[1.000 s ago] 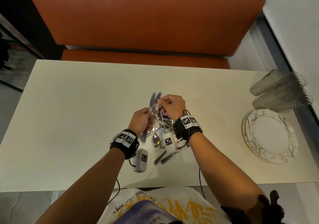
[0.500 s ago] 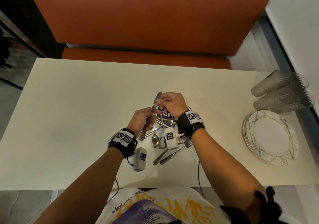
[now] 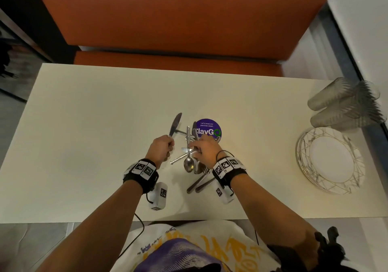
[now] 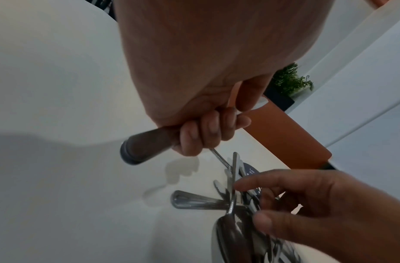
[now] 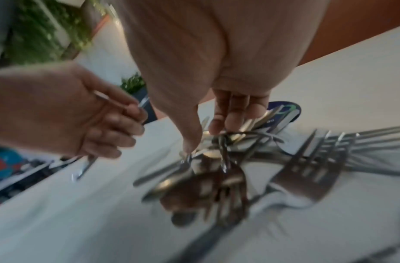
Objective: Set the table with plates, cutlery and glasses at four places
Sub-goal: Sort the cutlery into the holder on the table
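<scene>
Cutlery pile [image 3: 194, 164], a tangle of stainless-steel knives, forks and spoons, lies at the middle of the cream rectangular table [image 3: 84, 124], partly over a round purple sticker [image 3: 209, 130]. The left hand [image 3: 160, 151] is curled round the handle of a serrated steel table knife [image 3: 175, 124], blade pointing away from the person. The right hand [image 3: 204, 151] reaches into the pile, thumb and fingertips pinching a thin steel handle [image 3: 188, 135]; which piece it belongs to cannot be told.

Risks, as judged from this position:
- The pieces cross and interlock. Lifting one is likely to drag others, scattering them or sending one off the near edge.
- The raised knife sits close to the right hand; a sideways pull could bring blade and fingers together.

The stacked white gold-patterned plates [image 3: 329, 158] and the ribbed clear glasses [image 3: 346, 104] remain grouped at the right end, so no place is set yet.
</scene>
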A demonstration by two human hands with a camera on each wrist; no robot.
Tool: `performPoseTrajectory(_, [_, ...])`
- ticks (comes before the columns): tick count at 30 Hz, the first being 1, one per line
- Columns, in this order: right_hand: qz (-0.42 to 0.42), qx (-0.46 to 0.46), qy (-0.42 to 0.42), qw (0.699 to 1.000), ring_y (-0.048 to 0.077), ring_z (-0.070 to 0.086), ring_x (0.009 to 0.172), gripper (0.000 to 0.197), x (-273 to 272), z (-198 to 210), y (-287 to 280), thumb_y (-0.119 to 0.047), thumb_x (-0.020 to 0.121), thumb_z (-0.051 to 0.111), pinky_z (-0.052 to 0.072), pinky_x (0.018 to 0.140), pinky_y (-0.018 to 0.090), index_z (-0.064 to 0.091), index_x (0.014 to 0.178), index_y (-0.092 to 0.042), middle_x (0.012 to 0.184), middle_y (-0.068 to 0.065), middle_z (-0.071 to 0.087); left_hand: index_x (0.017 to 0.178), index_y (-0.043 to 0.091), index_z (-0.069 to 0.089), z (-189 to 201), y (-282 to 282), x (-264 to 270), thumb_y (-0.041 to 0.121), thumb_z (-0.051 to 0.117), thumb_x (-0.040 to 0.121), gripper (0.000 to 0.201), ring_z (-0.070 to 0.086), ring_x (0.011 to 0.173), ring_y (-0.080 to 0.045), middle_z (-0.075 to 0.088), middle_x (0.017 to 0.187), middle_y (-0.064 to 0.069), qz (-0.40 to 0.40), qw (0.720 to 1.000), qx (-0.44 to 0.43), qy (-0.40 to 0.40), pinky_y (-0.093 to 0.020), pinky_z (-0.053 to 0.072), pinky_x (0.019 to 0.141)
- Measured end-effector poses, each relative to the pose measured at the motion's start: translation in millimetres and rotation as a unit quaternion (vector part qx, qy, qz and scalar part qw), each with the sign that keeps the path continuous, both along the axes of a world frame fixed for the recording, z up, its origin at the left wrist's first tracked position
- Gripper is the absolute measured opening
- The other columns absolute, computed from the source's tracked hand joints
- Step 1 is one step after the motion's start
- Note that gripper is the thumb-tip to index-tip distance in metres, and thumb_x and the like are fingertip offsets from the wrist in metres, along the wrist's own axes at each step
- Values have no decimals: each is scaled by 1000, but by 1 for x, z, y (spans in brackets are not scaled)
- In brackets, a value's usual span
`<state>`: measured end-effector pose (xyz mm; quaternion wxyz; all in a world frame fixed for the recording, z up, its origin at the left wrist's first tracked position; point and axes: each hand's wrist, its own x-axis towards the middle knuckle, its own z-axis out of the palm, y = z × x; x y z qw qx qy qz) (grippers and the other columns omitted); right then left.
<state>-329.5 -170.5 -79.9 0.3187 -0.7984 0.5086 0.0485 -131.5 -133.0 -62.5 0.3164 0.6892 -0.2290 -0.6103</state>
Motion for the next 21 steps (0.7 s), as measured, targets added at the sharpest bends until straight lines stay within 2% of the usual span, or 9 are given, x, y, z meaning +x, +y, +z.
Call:
performPoseTrajectory(3, [69,-27,42,996,21,44,110,39,6,-8,6,-28,95,64,40,100,37,61,133,-37,119,3,50,68,17,47,-2,5,3,13,44,95,28,27,43,-10,40,54,6,-2,1000,0,-4,-22,23,39])
performPoseTrajectory(5, [75,-34,46,996,22,47,113,32,7,-9,5,-27,96,63,42,103,39,64,127,-32,121,3,52,68,17,47,-1,8,5,14,44,97,29,28,43,-10,40,54,6,-3,1000,-2,-2,-22,24,41])
performPoseTrajectory(8, [72,-57,52,994,24,52,112,20,0,-8,3,-31,96,61,44,99,41,70,112,-23,116,3,58,67,17,46,-2,12,8,15,44,97,30,28,44,-10,41,55,5,-1,1000,-1,-7,-24,25,43])
performPoseTrajectory(13, [42,-96,84,991,21,54,104,28,-6,-11,2,-47,96,57,42,94,39,73,101,-24,106,-1,63,66,17,46,-3,13,8,14,46,96,30,28,44,-11,42,55,4,1,1000,2,-13,-24,24,44])
performPoseTrajectory(15, [32,-109,96,989,22,52,108,30,-2,-10,0,-49,94,58,39,97,40,72,101,-23,109,-1,61,66,17,47,-3,13,7,15,45,97,31,29,44,-11,42,54,5,1,1000,2,-11,-25,24,44])
performPoseTrajectory(18, [63,-105,124,985,24,48,117,32,9,-6,-2,-46,93,61,37,104,42,71,111,-22,119,1,58,70,15,51,-4,14,8,16,46,97,28,29,44,-12,42,55,3,4,1000,5,0,-24,24,44])
performPoseTrajectory(21, [86,-78,160,980,27,45,122,37,22,-1,-5,-44,96,58,38,105,43,71,115,-15,125,4,57,78,11,59,-4,15,11,14,44,96,24,31,41,-11,42,55,2,17,1000,7,13,-23,25,42])
